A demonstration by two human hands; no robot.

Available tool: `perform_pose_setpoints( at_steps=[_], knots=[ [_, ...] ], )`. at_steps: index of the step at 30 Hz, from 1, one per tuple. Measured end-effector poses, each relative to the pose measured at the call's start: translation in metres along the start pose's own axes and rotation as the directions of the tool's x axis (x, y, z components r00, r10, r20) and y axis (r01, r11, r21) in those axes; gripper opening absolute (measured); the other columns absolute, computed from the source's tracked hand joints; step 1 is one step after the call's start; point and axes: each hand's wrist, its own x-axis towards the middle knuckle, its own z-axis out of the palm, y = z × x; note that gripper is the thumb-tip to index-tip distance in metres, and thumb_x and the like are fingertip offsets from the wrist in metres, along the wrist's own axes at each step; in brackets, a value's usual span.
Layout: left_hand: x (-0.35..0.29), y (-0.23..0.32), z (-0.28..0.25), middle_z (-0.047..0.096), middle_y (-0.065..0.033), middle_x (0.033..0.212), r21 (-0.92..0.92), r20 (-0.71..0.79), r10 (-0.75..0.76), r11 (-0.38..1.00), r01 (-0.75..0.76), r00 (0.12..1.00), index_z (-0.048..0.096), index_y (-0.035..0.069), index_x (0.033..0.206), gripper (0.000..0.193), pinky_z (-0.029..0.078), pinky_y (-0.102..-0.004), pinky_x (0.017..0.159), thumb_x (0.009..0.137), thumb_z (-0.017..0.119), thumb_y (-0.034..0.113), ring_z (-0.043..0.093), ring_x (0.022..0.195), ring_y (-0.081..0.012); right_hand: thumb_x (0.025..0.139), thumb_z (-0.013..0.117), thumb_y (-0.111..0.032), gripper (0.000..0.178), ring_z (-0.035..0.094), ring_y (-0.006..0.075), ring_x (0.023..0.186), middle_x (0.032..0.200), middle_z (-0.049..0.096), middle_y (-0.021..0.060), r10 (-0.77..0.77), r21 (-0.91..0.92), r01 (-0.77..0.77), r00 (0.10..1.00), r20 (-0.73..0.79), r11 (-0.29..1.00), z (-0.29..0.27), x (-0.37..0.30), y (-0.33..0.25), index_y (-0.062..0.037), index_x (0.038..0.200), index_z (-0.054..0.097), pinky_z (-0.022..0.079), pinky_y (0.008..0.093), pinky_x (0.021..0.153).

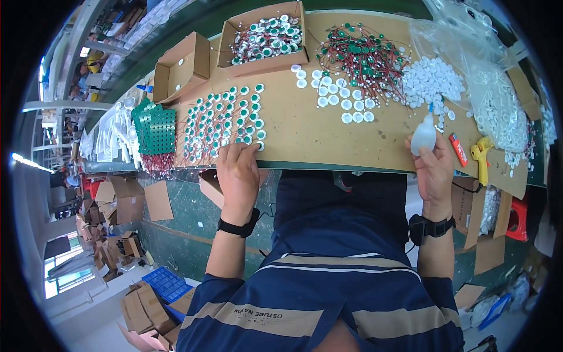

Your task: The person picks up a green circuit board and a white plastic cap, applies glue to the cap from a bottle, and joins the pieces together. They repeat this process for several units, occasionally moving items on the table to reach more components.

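My left hand [237, 173] is at the table's near edge, its fingers bent down. Its fingertips are on the edge of a white round cap with a green disc inside [260, 145], the nearest of its column. Rows of such caps with red wires [223, 120] lie to the left and beyond. My right hand [435, 173] is closed around a white squeeze bottle [423, 138], its blue tip pointing away from me. Beyond the bottle is a heap of small white caps [434, 82]. Several loose white caps [346, 104] are set out in rows in the middle.
At the back, a cardboard box [264, 67] holds finished-looking green-and-white pieces; an open box [182, 70] stands left of it. Red-wired green discs [363, 56] are piled at back right. Green perforated sheets [153, 126] lie left. A red lighter [458, 149] and yellow glue gun [482, 158] lie right.
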Motion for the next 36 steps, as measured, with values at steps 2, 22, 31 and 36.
perform_pose_setpoints(
  at_steps=[2,22,31,36],
  knots=[
    [0.001,0.001,0.001,0.075,-0.0094,0.103,-0.011,-0.003,0.007,1.000,-0.007,1.000,0.084,0.005,0.107,0.022,0.057,-0.0456,0.089,0.087,0.080,-0.003,0.069,0.100,-0.0333,0.107,0.075,-0.006,0.046,0.071,0.0238,0.129,0.142,0.071,0.0112,-0.079,-0.028,0.079,0.997,-0.017,0.996,-0.004,-0.002,-0.003,-0.0003,0.150,0.060,0.057,0.0437,0.117],
    [0.000,0.021,-0.014,0.073,-0.0128,0.114,0.079,0.138,-0.022,0.997,0.011,0.990,0.083,0.004,0.117,0.020,0.055,-0.0465,0.098,0.099,0.075,-0.001,0.067,0.110,-0.0352,0.095,0.088,-0.006,0.057,0.081,0.0210,0.104,0.121,0.082,0.0140,-0.375,-0.897,0.000,0.908,-0.185,0.443,0.016,0.007,0.002,0.0025,0.148,0.067,0.064,0.0335,0.095],
    [-0.003,0.010,-0.014,0.071,-0.0140,0.116,0.060,0.035,-0.084,0.995,0.082,0.996,0.081,0.004,0.120,0.034,0.054,-0.0471,0.100,0.088,0.073,-0.004,0.065,0.114,-0.0377,0.096,0.086,-0.004,0.069,0.075,0.0279,0.132,0.145,0.074,0.0186,-0.541,-0.946,0.123,0.839,-0.062,0.299,-0.005,-0.006,0.013,0.0018,0.160,0.060,0.061,0.0395,0.106],
    [-0.007,0.006,-0.006,0.071,-0.0135,0.115,-0.049,0.054,-0.097,0.994,0.099,0.994,0.080,0.004,0.120,0.038,0.054,-0.0490,0.099,0.084,0.074,-0.003,0.065,0.113,-0.0377,0.097,0.080,0.002,0.061,0.073,0.0281,0.130,0.141,0.074,0.0179,-0.555,-0.943,0.206,0.831,0.029,0.260,-0.008,-0.052,0.016,0.0034,0.156,0.062,0.058,0.0398,0.111]
  ],
)
